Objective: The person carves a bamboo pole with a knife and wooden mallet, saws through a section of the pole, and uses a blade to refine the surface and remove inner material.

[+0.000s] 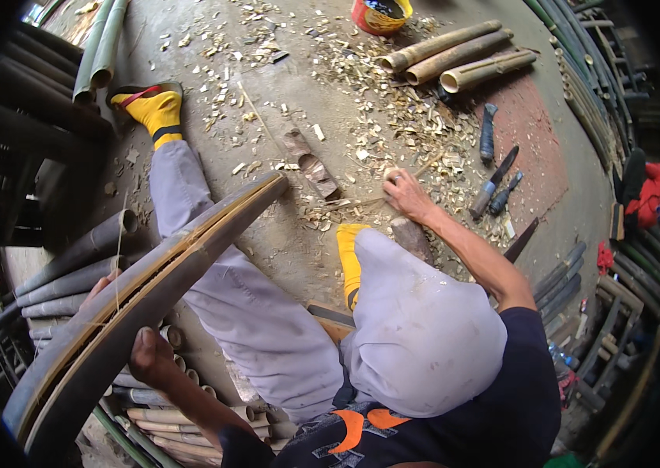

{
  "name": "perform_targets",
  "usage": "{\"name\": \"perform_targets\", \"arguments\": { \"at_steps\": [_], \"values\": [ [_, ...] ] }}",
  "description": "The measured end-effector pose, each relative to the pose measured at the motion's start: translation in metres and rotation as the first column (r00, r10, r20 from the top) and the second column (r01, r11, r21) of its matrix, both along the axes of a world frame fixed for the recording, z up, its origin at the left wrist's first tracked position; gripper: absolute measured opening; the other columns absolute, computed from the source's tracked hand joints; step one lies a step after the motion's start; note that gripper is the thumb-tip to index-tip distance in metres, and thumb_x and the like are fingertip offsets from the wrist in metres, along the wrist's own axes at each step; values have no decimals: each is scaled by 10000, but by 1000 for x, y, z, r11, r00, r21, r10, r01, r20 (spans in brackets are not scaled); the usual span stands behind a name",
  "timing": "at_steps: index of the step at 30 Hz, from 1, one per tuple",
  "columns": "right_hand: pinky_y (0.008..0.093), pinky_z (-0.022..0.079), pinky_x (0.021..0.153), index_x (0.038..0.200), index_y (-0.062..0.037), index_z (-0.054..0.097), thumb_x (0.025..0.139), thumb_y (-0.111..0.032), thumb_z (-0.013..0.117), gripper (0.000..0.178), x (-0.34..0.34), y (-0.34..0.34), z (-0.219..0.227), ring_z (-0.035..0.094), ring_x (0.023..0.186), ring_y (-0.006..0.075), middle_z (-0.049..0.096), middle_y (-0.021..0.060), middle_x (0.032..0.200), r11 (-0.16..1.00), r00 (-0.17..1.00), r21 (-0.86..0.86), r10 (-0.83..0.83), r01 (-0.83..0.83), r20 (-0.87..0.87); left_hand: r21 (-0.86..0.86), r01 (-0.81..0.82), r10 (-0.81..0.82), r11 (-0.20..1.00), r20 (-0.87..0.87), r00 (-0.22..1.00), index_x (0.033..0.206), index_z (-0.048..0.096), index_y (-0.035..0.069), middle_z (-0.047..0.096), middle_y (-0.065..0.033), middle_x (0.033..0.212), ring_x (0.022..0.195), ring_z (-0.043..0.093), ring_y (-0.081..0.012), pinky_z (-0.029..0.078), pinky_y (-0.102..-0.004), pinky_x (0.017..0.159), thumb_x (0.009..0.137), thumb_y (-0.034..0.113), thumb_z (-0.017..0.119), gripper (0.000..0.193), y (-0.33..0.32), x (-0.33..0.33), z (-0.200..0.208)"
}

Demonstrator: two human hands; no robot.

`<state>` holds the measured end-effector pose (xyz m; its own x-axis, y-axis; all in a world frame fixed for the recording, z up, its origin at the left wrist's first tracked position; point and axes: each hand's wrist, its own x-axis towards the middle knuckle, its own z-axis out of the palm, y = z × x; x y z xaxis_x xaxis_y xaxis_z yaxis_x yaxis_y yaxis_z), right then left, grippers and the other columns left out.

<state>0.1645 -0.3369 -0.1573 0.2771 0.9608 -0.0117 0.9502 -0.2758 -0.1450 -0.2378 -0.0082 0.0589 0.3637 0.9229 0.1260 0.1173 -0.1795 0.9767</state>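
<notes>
My left hand [152, 357] is wrapped around a thick, dark bamboo pole [213, 249], its thumb on the near side and its other fingers mostly hidden behind. The pole slants up from the lower left across my left leg, and a long split along its length shows pale inner wood. Down at the floor, my right hand [406, 193] has its fingers curled in among the wood chips [376, 148]. A thin strip shows beside these fingers, but what they hold is unclear. Left of that hand lies a notched wooden block [316, 173].
Several knives and dark-handled tools [493, 183] lie right of my right hand. Three cut bamboo sections [462, 54] and a red-yellow bucket [380, 15] sit farther off. Stacked bamboo [80, 281] fills the left side. My yellow-socked feet [157, 113] rest on the chip-strewn floor.
</notes>
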Motion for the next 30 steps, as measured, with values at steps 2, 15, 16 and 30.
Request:
{"name": "perform_targets", "arguments": {
  "at_steps": [2, 15, 16, 30],
  "values": [
    [389, 460, 820, 1002, -90, 580, 819, -103, 536, 189, 7, -2, 1, 488, 1047, 264, 538, 117, 1072, 984, 997, -158, -83, 80, -7, 218, 115, -12, 969, -425, 905, 1075, 527, -176, 604, -226, 1032, 1002, 572, -270, 450, -330, 904, 913, 60, 433, 302, 12, -20, -3],
    [347, 490, 685, 972, -82, 554, 865, -244, 580, 196, 31, -18, 11, 527, 873, 193, 561, 112, 978, 921, 989, -361, 122, -146, -88, -127, -9, 43, 992, 269, 962, 1026, 533, -129, 568, -141, 919, 944, 555, -197, 476, -308, 793, 866, 166, 517, 336, 16, -36, -34],
    [336, 496, 632, 957, -79, 551, 882, -226, 562, 166, 38, -17, 15, 544, 793, 187, 577, 111, 923, 921, 989, -387, -13, -46, -147, -97, -12, 33, 995, 223, 974, 1012, 544, -119, 568, -131, 881, 909, 561, -196, 479, -308, 773, 870, 164, 515, 318, 17, -38, -34],
    [266, 355, 355, 854, -16, 587, 930, -328, 506, 331, 3, 290, 36, 427, 438, 127, 537, 45, 599, 941, 901, -244, -304, 234, -310, 319, 28, 109, 947, -404, 908, 1000, 528, -92, 591, -157, 880, 842, 565, -239, 450, -350, 845, 836, 151, 512, 294, 3, -44, -21]
  ]
}}
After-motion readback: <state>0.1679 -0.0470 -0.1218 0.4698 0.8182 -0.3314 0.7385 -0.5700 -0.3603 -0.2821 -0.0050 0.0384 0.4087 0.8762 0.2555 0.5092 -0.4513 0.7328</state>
